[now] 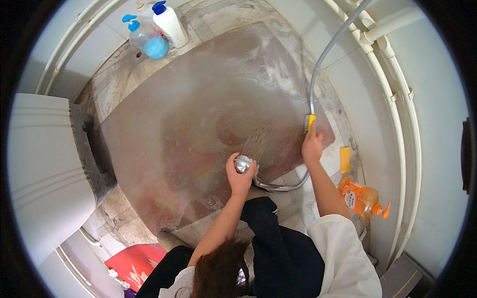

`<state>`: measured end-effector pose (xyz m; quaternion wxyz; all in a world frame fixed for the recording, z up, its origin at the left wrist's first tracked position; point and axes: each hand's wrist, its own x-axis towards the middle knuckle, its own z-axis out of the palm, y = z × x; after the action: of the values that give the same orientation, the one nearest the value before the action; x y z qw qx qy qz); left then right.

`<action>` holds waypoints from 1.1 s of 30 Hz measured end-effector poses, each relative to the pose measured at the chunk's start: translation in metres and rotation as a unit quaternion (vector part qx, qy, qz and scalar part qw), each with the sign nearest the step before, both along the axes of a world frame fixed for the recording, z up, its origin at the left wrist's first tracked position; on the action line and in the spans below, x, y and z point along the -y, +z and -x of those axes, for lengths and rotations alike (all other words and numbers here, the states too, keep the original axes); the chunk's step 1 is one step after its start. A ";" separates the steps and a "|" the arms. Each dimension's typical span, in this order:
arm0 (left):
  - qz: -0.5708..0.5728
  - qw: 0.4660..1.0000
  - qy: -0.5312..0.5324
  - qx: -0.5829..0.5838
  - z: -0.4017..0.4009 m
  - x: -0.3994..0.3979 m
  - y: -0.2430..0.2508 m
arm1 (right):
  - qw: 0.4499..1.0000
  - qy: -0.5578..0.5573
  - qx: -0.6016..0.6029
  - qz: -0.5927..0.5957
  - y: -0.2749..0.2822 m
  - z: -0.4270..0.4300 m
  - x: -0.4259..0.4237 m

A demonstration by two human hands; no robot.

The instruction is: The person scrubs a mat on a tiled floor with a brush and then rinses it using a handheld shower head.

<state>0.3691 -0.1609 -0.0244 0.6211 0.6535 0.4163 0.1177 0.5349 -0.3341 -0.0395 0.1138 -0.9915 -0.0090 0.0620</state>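
Note:
Water sprays from a chrome shower head point(243, 164) onto a wet, brownish-red mat point(193, 111) on the tiled floor. My left hand point(240, 180) grips the shower head, its thumb and fingers around the rim. Over the mat's right edge, my right hand point(312, 147) holds a yellow scrub brush point(311, 123) with its bristles facing left. The shower hose point(316, 70) comes down from the upper right, passes near the brush and my right hand, and bends back to the shower head. Greyish, cloudy water covers much of the mat.
A yellow block point(345, 160) and an orange pump bottle point(359, 197) lie to my right. At the far left stand a blue-capped soap bottle point(149, 43) and a white pump bottle point(171, 26). A white appliance point(48, 160) stands left; pipes point(395, 111) run along the right wall.

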 end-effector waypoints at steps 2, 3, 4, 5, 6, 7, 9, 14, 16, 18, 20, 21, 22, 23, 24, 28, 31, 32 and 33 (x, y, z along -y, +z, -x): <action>-0.004 1.000 -0.010 0.006 0.000 0.003 0.005 | 0.998 -0.050 0.029 0.025 -0.003 -0.019 0.013; 0.000 1.000 -0.011 0.003 0.000 0.004 0.008 | 0.995 -0.087 0.015 0.041 -0.002 -0.030 0.017; 0.005 1.000 -0.011 0.001 -0.001 0.006 0.010 | 0.991 -0.124 0.001 0.057 0.000 -0.038 0.018; 0.005 1.000 -0.011 0.002 -0.003 0.009 0.012 | 0.991 -0.124 0.001 0.057 0.001 -0.044 0.018; -0.001 1.000 -0.021 0.014 -0.004 0.012 0.013 | 0.986 -0.158 -0.009 0.053 0.003 -0.049 0.018; -0.007 0.999 -0.031 0.027 -0.005 0.016 0.015 | 0.980 -0.191 -0.019 0.050 0.004 -0.051 0.018; -0.027 0.998 -0.036 0.040 -0.010 0.026 0.018 | 0.981 -0.184 -0.005 0.059 -0.002 -0.048 0.017; -0.044 0.995 -0.077 0.050 -0.012 0.039 0.019 | 0.991 -0.130 0.013 0.020 -0.007 -0.024 -0.014; -0.058 0.994 -0.082 0.052 -0.008 0.038 0.011 | 1.000 -0.021 -0.011 -0.001 0.009 -0.008 -0.038; -0.051 0.994 -0.081 0.056 -0.006 0.034 0.008 | 0.991 0.116 -0.060 -0.011 0.013 0.009 -0.072; -0.014 0.996 -0.062 0.066 -0.007 0.037 0.004 | 0.977 0.197 -0.084 0.002 0.018 0.016 -0.087; -0.014 0.996 -0.065 0.063 -0.005 0.036 0.004 | 0.969 0.228 -0.093 0.007 0.022 0.016 -0.094; -0.010 0.997 -0.049 0.056 -0.004 0.035 0.004 | 0.960 0.259 -0.102 0.012 0.023 0.014 -0.098; -0.006 0.998 -0.032 0.049 -0.002 0.034 0.004 | 0.963 0.243 -0.111 0.040 0.023 0.010 -0.090; -0.008 0.998 -0.041 0.048 -0.002 0.028 0.014 | 0.964 0.230 -0.115 0.063 0.025 -0.001 -0.079; 0.022 0.998 -0.037 0.053 -0.001 0.022 0.018 | 0.992 0.029 -0.069 0.101 0.018 -0.043 -0.005; 0.014 0.999 -0.030 0.036 -0.003 0.024 0.013 | 0.989 -0.082 -0.043 0.118 0.012 -0.063 0.020; 0.015 0.999 -0.031 0.040 -0.005 0.025 0.012 | 0.987 -0.089 -0.031 0.129 0.007 -0.064 0.021; -0.006 0.999 -0.027 0.038 -0.006 0.026 0.009 | 0.990 -0.084 -0.061 0.100 0.004 -0.061 0.015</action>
<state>0.3746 -0.1868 -0.0159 0.6357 0.6629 0.3741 0.1281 0.5963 -0.3495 -0.0351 0.0195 -0.9895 0.0877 0.1131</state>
